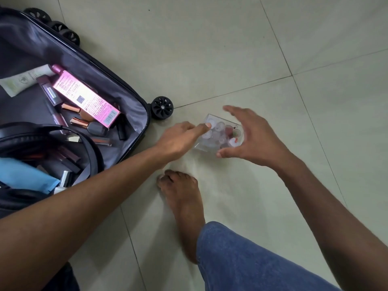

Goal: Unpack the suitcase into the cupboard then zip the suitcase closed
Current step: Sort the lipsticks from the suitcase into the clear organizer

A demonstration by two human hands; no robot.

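Clear box [220, 133] of small pots sits on the floor [231, 49], just right of the open suitcase [88, 66]. My left hand [178, 141] touches its near edge, fingers relaxed; my right hand [252, 139] hovers spread over it, grip released.

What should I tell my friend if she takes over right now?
Left hand: fingers mostly curled, one fingertip touching the clear box; it grips nothing.
Right hand: open, spread around the box's far side, not clearly gripping it.
The clear box, holding small round things, is over the floor beside the suitcase; the picture is blurred there.
Done: that box is out of the suitcase.
Left: the suitcase lies open, with the pink carton, white tube, lipsticks, headphones and blue cloth inside. Move everything to the cupboard, which is out of view, then zip the suitcase closed.
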